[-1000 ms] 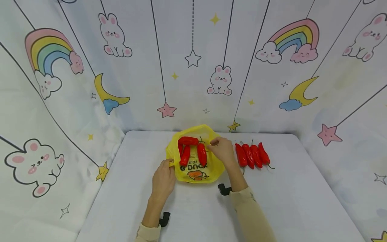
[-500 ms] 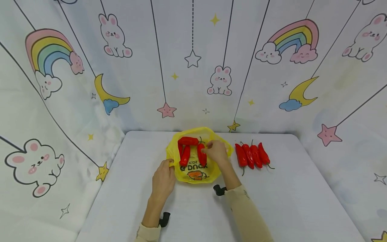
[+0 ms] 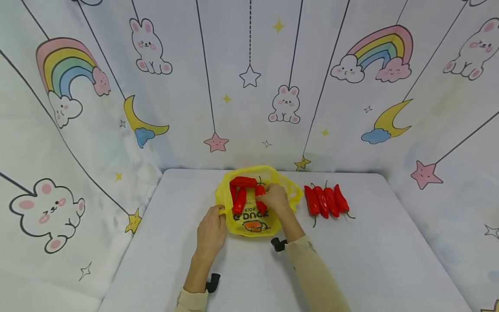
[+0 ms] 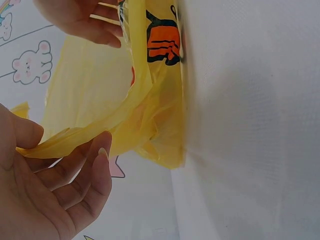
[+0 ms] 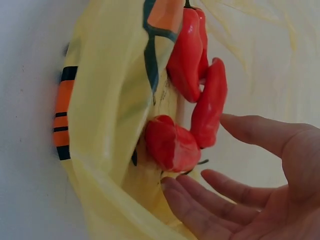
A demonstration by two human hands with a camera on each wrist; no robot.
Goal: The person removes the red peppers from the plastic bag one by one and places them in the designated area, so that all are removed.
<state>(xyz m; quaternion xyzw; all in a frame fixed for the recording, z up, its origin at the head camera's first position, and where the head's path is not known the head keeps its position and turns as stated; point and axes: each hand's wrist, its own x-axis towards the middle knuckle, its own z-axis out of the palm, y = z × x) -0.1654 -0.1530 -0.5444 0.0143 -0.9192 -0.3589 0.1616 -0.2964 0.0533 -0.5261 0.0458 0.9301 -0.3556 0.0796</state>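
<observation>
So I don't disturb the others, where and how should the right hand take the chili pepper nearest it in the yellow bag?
Probably pinched across the mid-body of that red chili pepper, the right hand coming from the right. It lies lengthwise, stem end farther away, its right flank facing the hand; the other bagged peppers lie to its left.
</observation>
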